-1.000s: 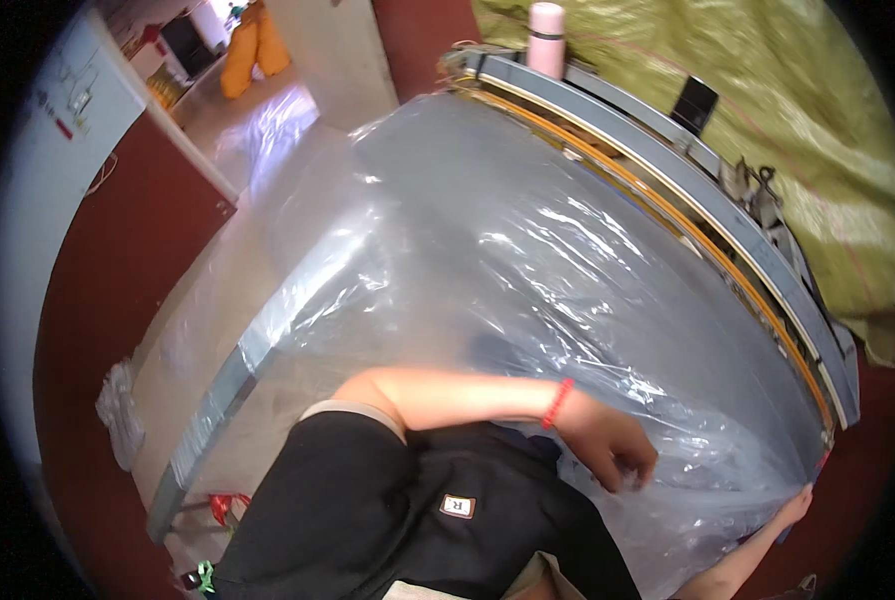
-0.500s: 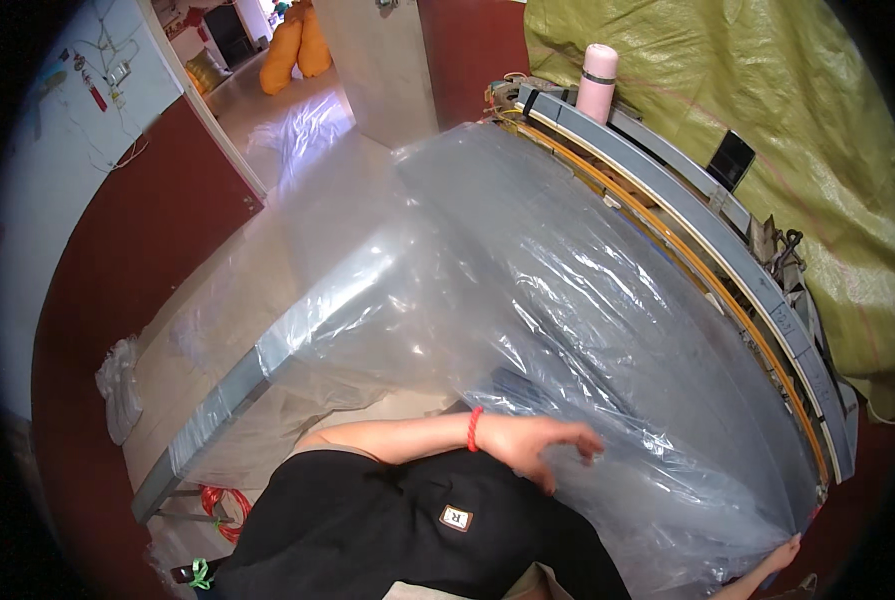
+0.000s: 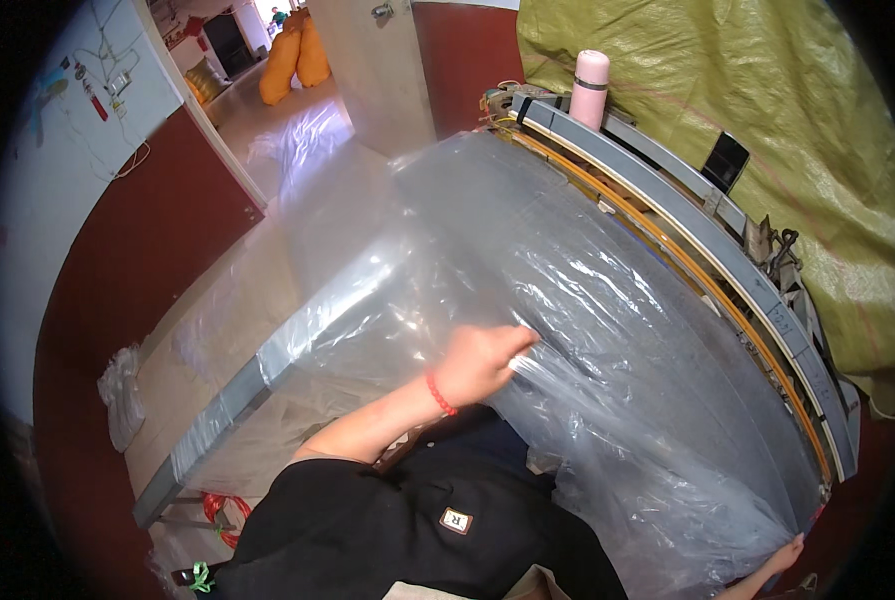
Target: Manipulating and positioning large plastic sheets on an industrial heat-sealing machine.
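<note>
A wide sheet of clear plastic film [image 3: 607, 300] lies over the grey worktable [image 3: 202, 425] and drapes past its near edge. My left hand [image 3: 482, 365], with a red bracelet on the wrist, is closed on a gathered fold of the film near the middle. From that fist the film stretches in long creases toward the lower right. There my right hand [image 3: 787, 553] grips the film beside the end of the rail; its fingertips are partly hidden.
Along the far side runs a long grey metal bar [image 3: 657, 155] with an orange strip [image 3: 657, 215]. A pink bottle [image 3: 589, 90] and a dark phone [image 3: 725, 160] stand by it, before a green tarp [image 3: 767, 80]. Scissors [image 3: 783, 250] lie farther right. Red cord [image 3: 225, 518] hangs at lower left.
My left hand, earlier with spread fingers near my chest, has moved forward and closed on the film, pulling it into folds. My right hand stays at the same corner.
</note>
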Tool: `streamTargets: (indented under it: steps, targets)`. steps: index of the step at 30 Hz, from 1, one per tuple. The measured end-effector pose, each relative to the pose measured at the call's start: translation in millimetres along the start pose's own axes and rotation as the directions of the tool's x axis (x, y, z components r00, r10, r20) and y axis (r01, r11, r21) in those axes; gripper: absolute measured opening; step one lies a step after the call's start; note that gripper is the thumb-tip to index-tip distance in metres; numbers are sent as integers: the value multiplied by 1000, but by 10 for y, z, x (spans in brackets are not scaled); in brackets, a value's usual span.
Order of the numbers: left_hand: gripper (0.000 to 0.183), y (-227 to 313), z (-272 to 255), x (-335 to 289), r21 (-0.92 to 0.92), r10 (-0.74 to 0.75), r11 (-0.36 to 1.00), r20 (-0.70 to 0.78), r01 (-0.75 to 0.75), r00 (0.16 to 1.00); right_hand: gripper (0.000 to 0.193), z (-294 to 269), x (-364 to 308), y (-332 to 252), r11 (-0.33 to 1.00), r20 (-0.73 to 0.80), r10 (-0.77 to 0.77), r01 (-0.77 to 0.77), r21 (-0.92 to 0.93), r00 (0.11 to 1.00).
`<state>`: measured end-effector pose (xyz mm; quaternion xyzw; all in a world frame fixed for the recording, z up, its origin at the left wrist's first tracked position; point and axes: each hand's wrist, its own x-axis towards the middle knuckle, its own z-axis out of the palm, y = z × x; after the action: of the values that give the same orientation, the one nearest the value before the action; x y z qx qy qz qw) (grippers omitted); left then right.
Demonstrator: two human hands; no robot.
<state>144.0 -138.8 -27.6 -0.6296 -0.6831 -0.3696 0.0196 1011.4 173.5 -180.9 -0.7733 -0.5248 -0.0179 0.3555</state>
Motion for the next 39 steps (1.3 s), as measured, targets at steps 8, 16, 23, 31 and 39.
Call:
streamTargets:
  steps: [8, 16, 23, 31, 39]
  targets:
    - [9, -355, -170, 18, 2, -162, 986, -197, 166, 967, 43, -25, 15, 74, 998, -36, -65, 66, 19, 997]
    - [7, -607, -342, -6, -24, -303, 950, -305, 310, 903, 43, 22, 40, 105, 1000, 3, -23, 23, 3, 1000]
    - [8, -1000, -342, -143, -344, -499, 851, -291, 397, 816, 43, -18, 31, 102, 998, -17, -42, 43, 34, 999]
    - [53, -1013, 286, -661, -843, -443, 217, 363, 491, 820, 46, -45, 18, 36, 1000, -37, -18, 19, 21, 999]
    - [30, -712, 751, -1035, -721, -582, 158, 484, 675, 653, 45, -82, -65, 51, 999, -52, -52, 51, -16, 997]
